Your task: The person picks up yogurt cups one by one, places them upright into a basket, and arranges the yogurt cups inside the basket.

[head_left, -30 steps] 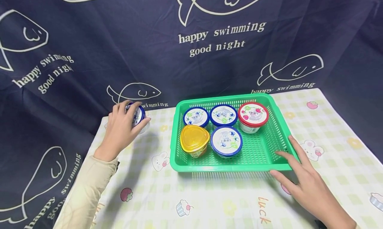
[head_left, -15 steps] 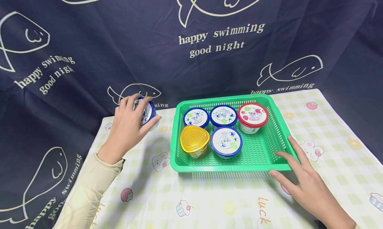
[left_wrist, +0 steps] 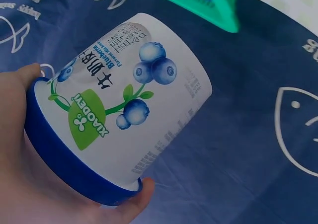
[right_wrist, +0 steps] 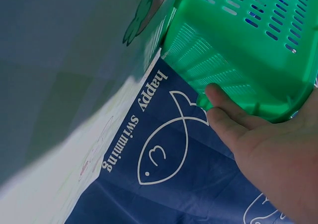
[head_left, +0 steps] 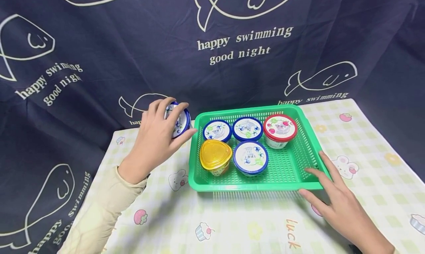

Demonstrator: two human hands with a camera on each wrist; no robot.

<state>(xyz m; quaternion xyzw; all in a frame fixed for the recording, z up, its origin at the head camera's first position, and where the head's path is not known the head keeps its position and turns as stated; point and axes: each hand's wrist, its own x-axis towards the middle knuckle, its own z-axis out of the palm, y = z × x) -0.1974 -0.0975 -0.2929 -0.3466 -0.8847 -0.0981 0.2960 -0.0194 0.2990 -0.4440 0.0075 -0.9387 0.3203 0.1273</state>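
In the head view my left hand [head_left: 158,137] grips a blue-lidded pudding cup [left_wrist: 144,100] by its lid, raised and tilted just left of the green basket [head_left: 252,188]. The left wrist view shows blueberries and a green leaf-shaped logo on the white cup, with my fingers and thumb around the lid's edge. My right hand [head_left: 340,206] holds the basket's near right corner, one finger over the inside of the rim. Two of its fingertips [right_wrist: 214,92] touch the outer wall in the right wrist view.
Inside the basket stand three blue-lidded cups [head_left: 250,157], a red-lidded cup [head_left: 280,127] at back right, and a yellow-lidded three-cornered cup [head_left: 216,154] at front left. A checked cloth [head_left: 245,217] covers the table. Behind hangs a navy curtain [head_left: 149,62] with fish drawings.
My left hand has lifted the blue-lidded pudding cup off the left of the table and carried it right, to beside the basket. The right hand and the basket have stayed put.
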